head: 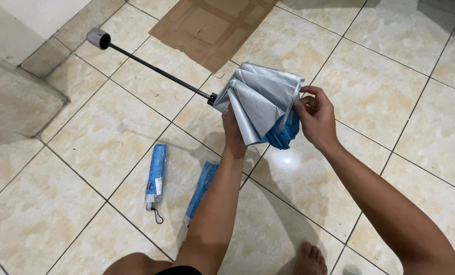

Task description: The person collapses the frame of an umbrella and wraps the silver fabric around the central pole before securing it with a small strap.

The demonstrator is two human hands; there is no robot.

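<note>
Two bare hands meet at a half-collapsed umbrella (260, 104) in the upper middle of the frame; its canopy hangs in loose silver folds with a blue underside showing at the lower right edge. The left hand (233, 133) comes up from below and is clasped around the umbrella beneath the canopy, its fingers mostly hidden by the fabric; the right hand (316, 119) pinches the silver cloth at the canopy's right edge between thumb and fingertips. A thin black shaft (156, 70) runs from the canopy toward the upper left of the frame, ending in a grey cylindrical handle (98, 38) held above the floor. Below and to the left, on the beige tiled floor (400, 91), lie a folded blue umbrella (156, 176) with a short black loop at its lower end and, just beside it, a flat blue sleeve (201, 189) partly covered by the left forearm. A flattened sheet of brown cardboard (212, 25) lies at the top centre; a bare foot (309, 259) shows at the bottom edge.
</note>
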